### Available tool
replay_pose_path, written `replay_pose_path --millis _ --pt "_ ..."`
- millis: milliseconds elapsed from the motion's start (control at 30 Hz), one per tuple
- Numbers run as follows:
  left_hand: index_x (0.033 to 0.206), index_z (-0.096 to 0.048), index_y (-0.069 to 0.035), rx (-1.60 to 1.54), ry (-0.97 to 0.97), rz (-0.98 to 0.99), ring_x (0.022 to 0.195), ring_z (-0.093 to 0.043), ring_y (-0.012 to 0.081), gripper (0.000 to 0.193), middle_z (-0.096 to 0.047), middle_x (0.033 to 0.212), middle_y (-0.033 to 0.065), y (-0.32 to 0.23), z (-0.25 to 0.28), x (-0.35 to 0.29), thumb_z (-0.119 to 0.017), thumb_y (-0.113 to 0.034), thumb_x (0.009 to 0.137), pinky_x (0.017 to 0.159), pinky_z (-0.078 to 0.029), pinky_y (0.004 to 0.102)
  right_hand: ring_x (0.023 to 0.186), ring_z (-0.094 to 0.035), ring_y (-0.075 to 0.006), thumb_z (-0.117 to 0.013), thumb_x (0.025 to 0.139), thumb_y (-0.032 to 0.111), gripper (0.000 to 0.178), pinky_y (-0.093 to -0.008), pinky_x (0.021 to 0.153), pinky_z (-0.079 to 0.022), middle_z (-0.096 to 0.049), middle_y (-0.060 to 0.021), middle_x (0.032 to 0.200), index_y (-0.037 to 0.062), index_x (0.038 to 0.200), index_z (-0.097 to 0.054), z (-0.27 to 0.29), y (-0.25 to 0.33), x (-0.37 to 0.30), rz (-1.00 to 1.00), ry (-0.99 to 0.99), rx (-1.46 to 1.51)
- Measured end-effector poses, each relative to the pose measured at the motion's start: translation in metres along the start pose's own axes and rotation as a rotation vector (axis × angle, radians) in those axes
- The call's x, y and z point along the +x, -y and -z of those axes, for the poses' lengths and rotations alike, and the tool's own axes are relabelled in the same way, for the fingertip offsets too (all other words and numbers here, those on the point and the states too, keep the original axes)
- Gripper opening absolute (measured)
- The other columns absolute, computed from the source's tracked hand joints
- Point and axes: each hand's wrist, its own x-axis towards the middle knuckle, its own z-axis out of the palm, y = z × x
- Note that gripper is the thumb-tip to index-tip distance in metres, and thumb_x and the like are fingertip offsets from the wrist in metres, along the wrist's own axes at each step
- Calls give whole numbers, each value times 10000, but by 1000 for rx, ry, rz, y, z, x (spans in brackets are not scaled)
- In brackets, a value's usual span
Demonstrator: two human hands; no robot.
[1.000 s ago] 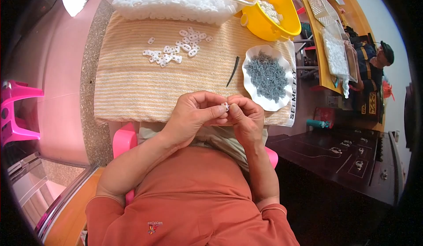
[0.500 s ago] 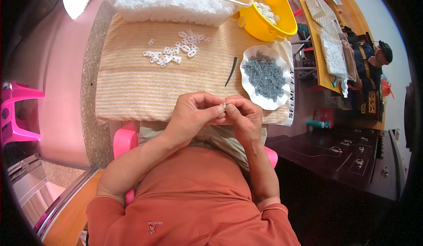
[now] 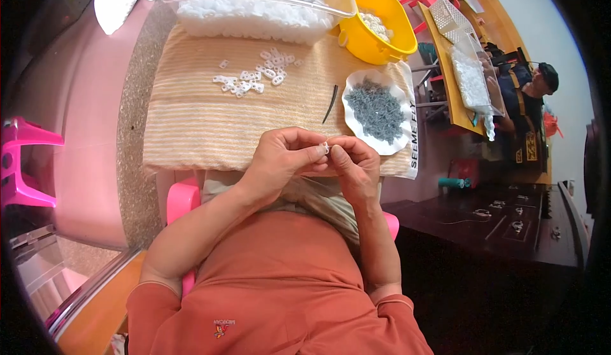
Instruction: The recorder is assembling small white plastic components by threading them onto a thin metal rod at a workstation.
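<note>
My left hand [image 3: 280, 162] and my right hand [image 3: 354, 167] meet above the near edge of the towel-covered table [image 3: 197, 135]. Between their pinched thumbs and fingers sits a small white plastic piece [image 3: 326, 147], gripped from both sides; its exact shape is mostly covered by my fingertips. Beyond my hands lie loose white plastic pieces with holes [image 3: 242, 84], scattered on the striped cloth. To the right, a white wavy-rimmed dish [image 3: 388, 147] holds a heap of small grey parts [image 3: 378, 110]. A thin black stick [image 3: 330, 104] rests on the cloth left of the dish.
A clear bin [image 3: 254, 27] full of white pieces stands at the table's back, beside a yellow basin [image 3: 366, 46] with cream-coloured pieces. Pink stools [image 3: 28, 164] flank the area. At right, another person [image 3: 531, 91] sits by a second table [image 3: 463, 110] with a similar bin.
The view has shifted slightly. My hands stay pinched together at the near table edge, and the white piece now shows a little more between my fingertips.
</note>
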Motion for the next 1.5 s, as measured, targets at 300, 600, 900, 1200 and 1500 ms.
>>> replay_pose_path --millis 300,600,900,1200,1500 --pt "1033 -631 57 45 28 -28 792 -646 134 178 -658 918 91 0 -3 -4 -630 -29 878 722 -571 256 706 -551 -46 -588 942 148 165 -174 640 -444 -641 -10 847 -9 964 -633 -9 14 -7 15 2 -98" --pt "1002 -644 42 101 24 -62 769 -655 129 161 -675 903 93 -1 -5 -6 -653 -14 850 704 -566 251 698 -549 -42 -597 938 148 163 -176 625 -442 -640 -4 844 -8 969 -630 -13 9 -8 68 -23 -149" --pt "1012 -634 40 66 15 -33 743 -654 128 172 -668 869 84 1 -8 -6 -655 -33 858 678 -558 233 699 -562 -52 -599 936 137 160 -180 626 -453 -645 -17 832 -13 983 -625 -10 12 -8 38 -23 -86" --pt "1020 -625 26 25 5 -42 727 -651 125 175 -663 856 79 -8 -8 -6 -654 -54 867 627 -532 212 745 -620 -114 -600 933 139 193 -238 686 -511 -661 -67 874 -34 1015 -620 -7 25 -1 18 37 -104" --pt "1026 -623 -1 -111 -22 -120 768 -660 143 158 -666 890 73 -15 -5 -7 -638 -36 872 722 -576 273 697 -612 -123 -573 935 110 147 -238 663 -513 -622 -46 787 -19 971 -632 -8 35 44 88 11 -153"
